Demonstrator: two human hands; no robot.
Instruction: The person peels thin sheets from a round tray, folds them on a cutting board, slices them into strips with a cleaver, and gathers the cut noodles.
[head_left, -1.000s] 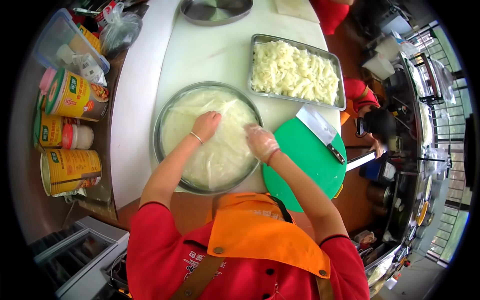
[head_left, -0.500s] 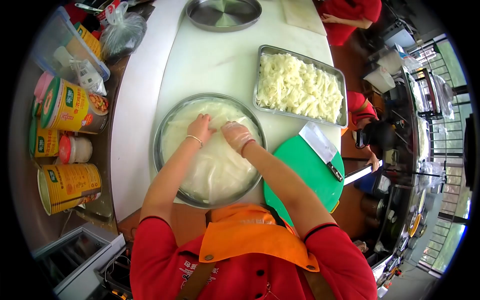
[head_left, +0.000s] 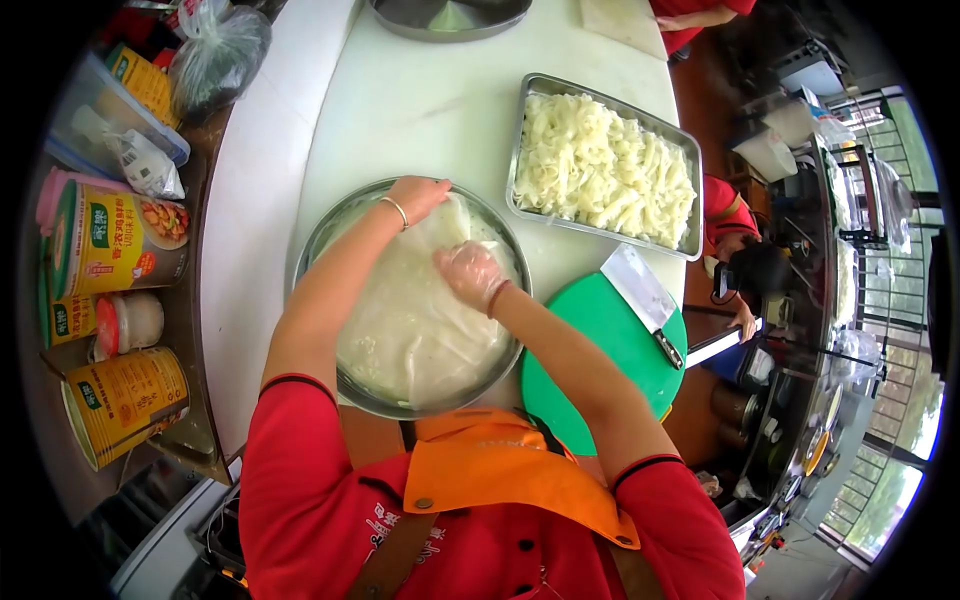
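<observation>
A round metal pan [head_left: 510, 362] full of thin, translucent white sheets, like rice noodle sheets [head_left: 415, 325], stands before me. My left hand [head_left: 420, 196], bare with a bracelet at the wrist, is over the pan's far rim, its fingers closed on the edge of a sheet that hangs slightly raised. In a clear plastic glove, my right hand [head_left: 470, 272] is curled closed on the sheet nearer the pan's middle. Its fingertips are partly hidden.
A rectangular tray [head_left: 693, 238] of cut white noodle strips lies to the right. Nearer me, a cleaver [head_left: 642, 292] rests on a round green board [head_left: 590, 350]. Another metal pan [head_left: 450, 33] sits at the far end. Yellow cans [head_left: 125, 400] line the left shelf; other people stand at right.
My left hand has moved away from me towards the pan's far rim, drawing up the sheet's edge. My right hand has shifted slightly nearer to me. The view has shifted slightly.
</observation>
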